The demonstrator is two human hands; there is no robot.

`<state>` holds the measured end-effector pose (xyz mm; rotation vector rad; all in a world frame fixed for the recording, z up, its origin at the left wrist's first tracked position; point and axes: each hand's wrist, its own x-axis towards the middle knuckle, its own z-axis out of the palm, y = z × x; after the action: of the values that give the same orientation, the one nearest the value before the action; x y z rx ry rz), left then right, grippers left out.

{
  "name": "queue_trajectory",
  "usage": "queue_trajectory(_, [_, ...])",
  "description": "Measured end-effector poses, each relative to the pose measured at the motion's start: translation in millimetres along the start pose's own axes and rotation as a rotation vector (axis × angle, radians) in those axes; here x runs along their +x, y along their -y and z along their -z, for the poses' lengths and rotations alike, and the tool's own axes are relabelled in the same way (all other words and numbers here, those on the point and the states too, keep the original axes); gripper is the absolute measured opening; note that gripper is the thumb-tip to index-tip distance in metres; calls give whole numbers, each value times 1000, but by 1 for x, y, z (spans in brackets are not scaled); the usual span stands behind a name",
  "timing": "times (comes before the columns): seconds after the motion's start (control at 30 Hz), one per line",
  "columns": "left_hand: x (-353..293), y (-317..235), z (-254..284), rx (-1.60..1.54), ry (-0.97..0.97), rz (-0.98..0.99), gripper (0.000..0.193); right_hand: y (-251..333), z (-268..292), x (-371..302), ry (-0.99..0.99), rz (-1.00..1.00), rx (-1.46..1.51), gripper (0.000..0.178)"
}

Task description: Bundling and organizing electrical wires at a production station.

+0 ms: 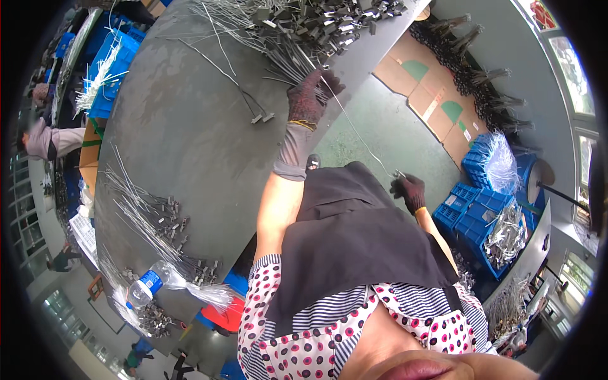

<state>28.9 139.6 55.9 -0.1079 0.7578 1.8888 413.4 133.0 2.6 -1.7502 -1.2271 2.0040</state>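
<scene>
My left hand point(311, 98), in a dark red-and-black work glove with a grey sleeve cover at the wrist, is closed around a bundle of thin grey cables point(294, 68) at the table's edge. A single pale cable point(358, 130) stretches from beside that hand down to my right hand point(410, 191). The right hand, gloved alike, is out past the edge over the floor, its fingers closed on the cable's end. Small dark connectors point(342, 25) are heaped beyond the left hand, with their cables fanning leftward. Two loose cables with connectors point(261, 118) lie left of that hand.
The dark table point(190, 120) carries another cable pile point(152, 206) and a plastic bottle point(144, 288). Blue crates point(478, 212) stand at right, near cardboard point(427, 95) lined with cable bundles. A blue crate point(114, 69) stands at left. A person point(54, 138) is beyond the table.
</scene>
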Motion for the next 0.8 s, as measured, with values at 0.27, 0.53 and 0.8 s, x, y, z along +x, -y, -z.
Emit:
queue_trajectory(0.27, [-20, -26, 24, 211, -6, -299, 18, -58, 60, -34, -155, -67, -58, 29])
queue_trajectory(0.53, [-19, -48, 45, -145, -113, -247, 17, -66, 83, -28, -208, -48, -150, 30])
queue_trajectory(0.8, [-27, -15, 52, -88, -133, -189, 21, -25, 63, -11, -100, 1, -227, 29])
